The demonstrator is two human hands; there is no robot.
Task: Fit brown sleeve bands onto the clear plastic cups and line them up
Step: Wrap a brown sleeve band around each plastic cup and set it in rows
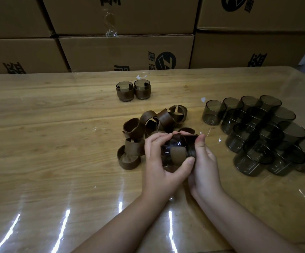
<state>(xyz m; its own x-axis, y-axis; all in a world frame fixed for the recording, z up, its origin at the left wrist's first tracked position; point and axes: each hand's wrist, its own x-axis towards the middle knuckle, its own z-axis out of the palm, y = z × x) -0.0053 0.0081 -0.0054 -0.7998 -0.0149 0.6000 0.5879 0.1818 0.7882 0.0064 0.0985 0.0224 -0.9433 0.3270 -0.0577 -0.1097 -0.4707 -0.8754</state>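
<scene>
On table (56,125), two banded cups (125,92)

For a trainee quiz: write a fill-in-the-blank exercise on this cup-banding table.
1. At the far middle of the wooden table, ____ clear plastic cups wearing brown sleeve bands stand side by side.
2. The cluster of bare smoky clear plastic cups stands to the ____ of the pile of loose brown sleeve bands.
3. The left hand and right hand together hold one clear plastic ____ and a brown band.
Missing words: two; right; cup.
</scene>
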